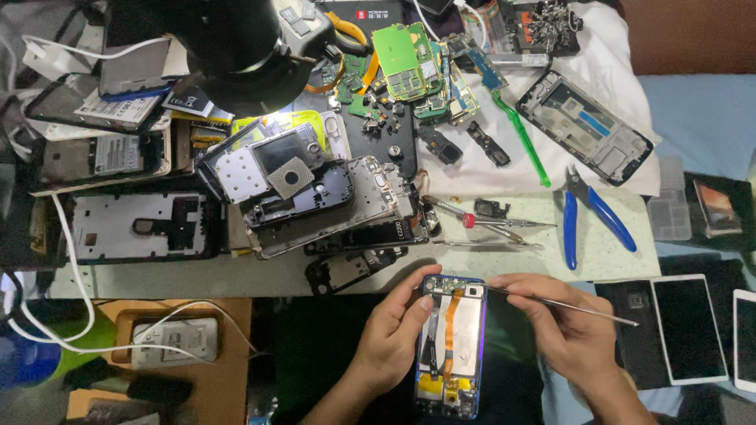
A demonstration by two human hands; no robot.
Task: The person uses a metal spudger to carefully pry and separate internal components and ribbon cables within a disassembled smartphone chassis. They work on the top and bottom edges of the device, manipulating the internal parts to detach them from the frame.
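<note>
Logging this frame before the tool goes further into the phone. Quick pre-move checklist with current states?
1. Opened phone held steady: ok, left hand grips its left edge near the top.
2. Tool gripped: ok, right hand holds the thin metal tool.
3. Tool tip placed: ok, it meets the phone's top edge by the small board there; exact contact point cannot tell.
4. Orange flex cable out of the tip's way: ok, it runs lower down the middle.
5. Spare tools in reach: ok, blue-handled cutters and a red-collared screwdriver lie on the mat.
6. Screws all out: cannot tell.
</note>
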